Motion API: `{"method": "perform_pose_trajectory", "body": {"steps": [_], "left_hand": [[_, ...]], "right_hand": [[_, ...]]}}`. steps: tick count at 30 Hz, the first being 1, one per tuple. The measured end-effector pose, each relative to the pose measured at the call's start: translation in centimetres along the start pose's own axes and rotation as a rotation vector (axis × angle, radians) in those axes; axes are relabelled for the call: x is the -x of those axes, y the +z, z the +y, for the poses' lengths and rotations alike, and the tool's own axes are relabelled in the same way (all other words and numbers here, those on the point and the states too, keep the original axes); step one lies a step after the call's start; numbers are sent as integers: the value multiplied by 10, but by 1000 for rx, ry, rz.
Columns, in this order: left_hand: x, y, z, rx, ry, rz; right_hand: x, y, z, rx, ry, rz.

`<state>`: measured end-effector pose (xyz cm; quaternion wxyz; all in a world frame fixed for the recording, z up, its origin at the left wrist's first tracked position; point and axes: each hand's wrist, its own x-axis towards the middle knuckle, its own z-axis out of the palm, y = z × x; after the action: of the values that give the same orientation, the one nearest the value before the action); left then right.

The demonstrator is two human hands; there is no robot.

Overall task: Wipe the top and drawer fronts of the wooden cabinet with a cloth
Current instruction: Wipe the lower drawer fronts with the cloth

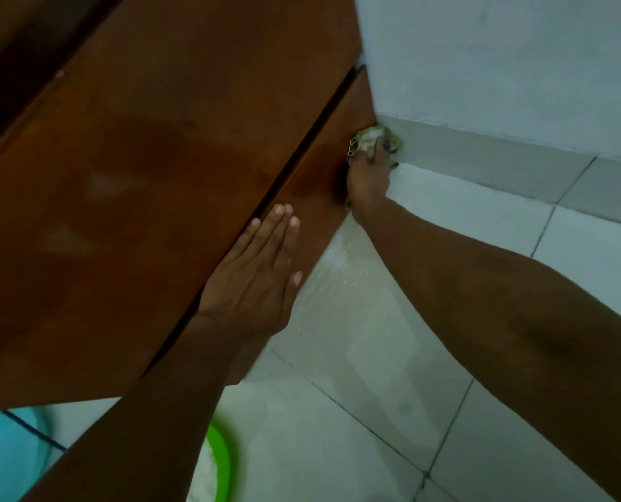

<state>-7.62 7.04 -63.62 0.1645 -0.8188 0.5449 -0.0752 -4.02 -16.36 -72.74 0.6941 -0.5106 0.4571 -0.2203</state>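
The right hand (368, 172) is gripping a crumpled green cloth (376, 141) and pressing it vs the far end of the lowest front panel of the reddish-brown wooden cabinet (149, 182), right at the corner by the pale wall (501, 67), while the left hand (256, 277) is lying flat & open, fingers together, holding nothing, bracing on that same low panel near the dark gap. Darker damp-looking patches are showing on the big panel above and beside the cloth, so the fronts are prob. mostly wiped w/ this bottom strip being among the last bits. The top isn't in view, so can't tell whether it's done.
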Motion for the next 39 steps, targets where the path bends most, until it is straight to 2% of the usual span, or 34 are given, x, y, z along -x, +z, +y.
{"method": "perform_pose_trajectory", "body": {"steps": [7,11,17,21,24,29,34,39], "left_hand": [[48,-5,1,53,-44,-40],[120,-1,-3,53,-57,-36],[205,1,1,24,-163,-137],[228,-1,0,32,-187,-159],[230,0,-1,43,-190,-152],[219,3,-2,41,-175,-150],[204,3,-1,66,-146,-124],[181,4,-4,65,-96,-92]], "right_hand": [[68,-7,9,-79,51,33],[152,-1,38,-81,-73,12],[281,15,90,-54,-309,-141],[320,22,132,18,-349,-291],[330,33,149,80,-296,-389],[322,54,163,128,-222,-429],[301,67,163,100,-173,-334],[246,63,150,170,-86,-246]]}}
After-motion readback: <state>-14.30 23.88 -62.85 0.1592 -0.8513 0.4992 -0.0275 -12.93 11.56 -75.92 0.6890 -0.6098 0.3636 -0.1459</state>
